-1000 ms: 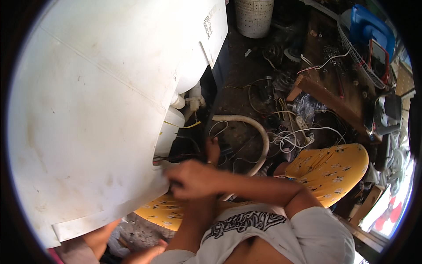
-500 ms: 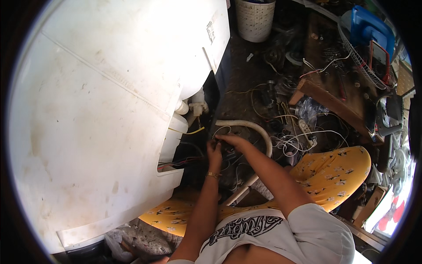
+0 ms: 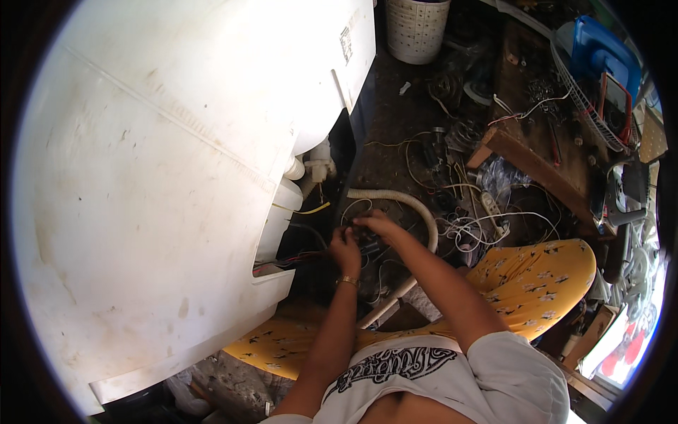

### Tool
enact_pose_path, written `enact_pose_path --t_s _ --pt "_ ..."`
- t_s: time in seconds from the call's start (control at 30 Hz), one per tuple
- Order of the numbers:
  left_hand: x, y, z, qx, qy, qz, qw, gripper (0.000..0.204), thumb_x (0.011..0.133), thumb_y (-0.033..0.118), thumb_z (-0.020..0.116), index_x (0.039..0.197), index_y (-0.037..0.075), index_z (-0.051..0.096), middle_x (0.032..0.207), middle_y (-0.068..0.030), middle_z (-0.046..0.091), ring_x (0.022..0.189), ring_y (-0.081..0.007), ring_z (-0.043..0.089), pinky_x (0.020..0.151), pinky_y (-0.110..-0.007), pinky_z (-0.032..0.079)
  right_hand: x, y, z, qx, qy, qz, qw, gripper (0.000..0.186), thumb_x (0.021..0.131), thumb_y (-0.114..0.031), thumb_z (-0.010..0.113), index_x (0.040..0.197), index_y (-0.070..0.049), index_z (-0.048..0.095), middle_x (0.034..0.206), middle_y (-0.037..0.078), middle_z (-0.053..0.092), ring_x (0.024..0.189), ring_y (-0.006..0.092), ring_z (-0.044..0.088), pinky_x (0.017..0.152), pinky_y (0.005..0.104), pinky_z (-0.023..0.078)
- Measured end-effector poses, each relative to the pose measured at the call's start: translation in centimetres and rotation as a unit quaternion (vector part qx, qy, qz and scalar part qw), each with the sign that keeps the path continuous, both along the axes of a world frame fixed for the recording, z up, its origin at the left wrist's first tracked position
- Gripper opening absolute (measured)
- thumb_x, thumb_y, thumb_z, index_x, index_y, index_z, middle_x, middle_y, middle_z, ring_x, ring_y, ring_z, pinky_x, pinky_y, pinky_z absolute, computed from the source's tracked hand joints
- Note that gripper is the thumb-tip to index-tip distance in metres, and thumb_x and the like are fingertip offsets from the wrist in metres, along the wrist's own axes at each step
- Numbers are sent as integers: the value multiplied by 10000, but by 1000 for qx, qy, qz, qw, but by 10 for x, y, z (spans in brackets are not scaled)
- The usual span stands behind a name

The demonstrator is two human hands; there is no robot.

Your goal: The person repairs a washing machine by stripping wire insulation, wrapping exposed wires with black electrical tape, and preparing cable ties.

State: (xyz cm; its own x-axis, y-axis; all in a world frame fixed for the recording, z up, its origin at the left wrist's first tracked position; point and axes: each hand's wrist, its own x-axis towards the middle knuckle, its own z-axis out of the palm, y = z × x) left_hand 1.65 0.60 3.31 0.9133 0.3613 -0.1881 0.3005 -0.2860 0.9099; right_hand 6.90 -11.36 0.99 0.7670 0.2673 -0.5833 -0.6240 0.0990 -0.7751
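Observation:
My left hand [image 3: 345,246] and my right hand [image 3: 376,225] meet at the open lower section of a large white appliance cabinet [image 3: 141,198]. Both have curled fingers pinched round something small and dark that I cannot make out, beside a thin looped wire [image 3: 357,201]. Inside the opening are white plastic pipe fittings [image 3: 319,166], a yellow wire [image 3: 311,210] and several thin coloured wires [image 3: 304,258] at the bottom. A ribbed pale hose [image 3: 422,212] curves just right of my hands.
Tangled white cables with a power strip [image 3: 491,208] lie on the dark floor [image 3: 395,113]. A wooden frame [image 3: 533,166] holding tools stands at the right, with a wire basket [image 3: 586,106] and blue plastic item [image 3: 607,49] behind. A pale bucket [image 3: 413,35] stands at the back.
My right hand has moved rightward and up from the cabinet's lower corner to join my left hand. Another person's hand and limb at the lower left are out of view now.

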Motion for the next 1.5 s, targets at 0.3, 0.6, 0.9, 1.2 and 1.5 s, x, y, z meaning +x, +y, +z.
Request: enact_pose_path --t_s 0.3,0.6,0.9,1.2,1.5 --pt "-2 40 -30 -500 198 20 843 209 968 293 453 879 135 558 574 37 406 530 -114 430 499 -256 347 -2 24 -16 -33 9 74 997 223 803 -207 651 926 -22 669 841 79 664 807 166 598 723 321 460" --pt "-8 45 -32 -445 226 -2 867 236 929 345 530 917 115 584 626 31 483 601 -125 493 548 -278 396 13 32 -23 -135 -80 153 976 127 754 -135 619 825 -42 668 731 46 636 677 129 575 556 278 423" --pt "-5 8 -21 -141 -21 20 990 158 838 128 658 911 1 598 778 -46 606 653 -117 568 579 -251 439 16 7 -10 -33 -12 125 992 234 726 -251 645 844 -49 663 752 18 625 595 136 547 512 273 429" --pt "-7 5 -21 73 -44 5 996 194 811 133 658 901 -31 608 809 -177 662 736 -227 652 664 -361 477 0 30 34 -468 -264 107 837 295 718 -323 670 873 -74 697 872 174 660 841 305 644 708 403 508" --pt "4 8 -26 -93 -10 -24 995 214 887 209 594 890 -4 612 750 -98 648 632 -166 600 607 -311 469 0 9 -4 14 -53 -4 999 270 827 -224 625 995 -14 652 874 114 673 788 240 646 680 360 510"
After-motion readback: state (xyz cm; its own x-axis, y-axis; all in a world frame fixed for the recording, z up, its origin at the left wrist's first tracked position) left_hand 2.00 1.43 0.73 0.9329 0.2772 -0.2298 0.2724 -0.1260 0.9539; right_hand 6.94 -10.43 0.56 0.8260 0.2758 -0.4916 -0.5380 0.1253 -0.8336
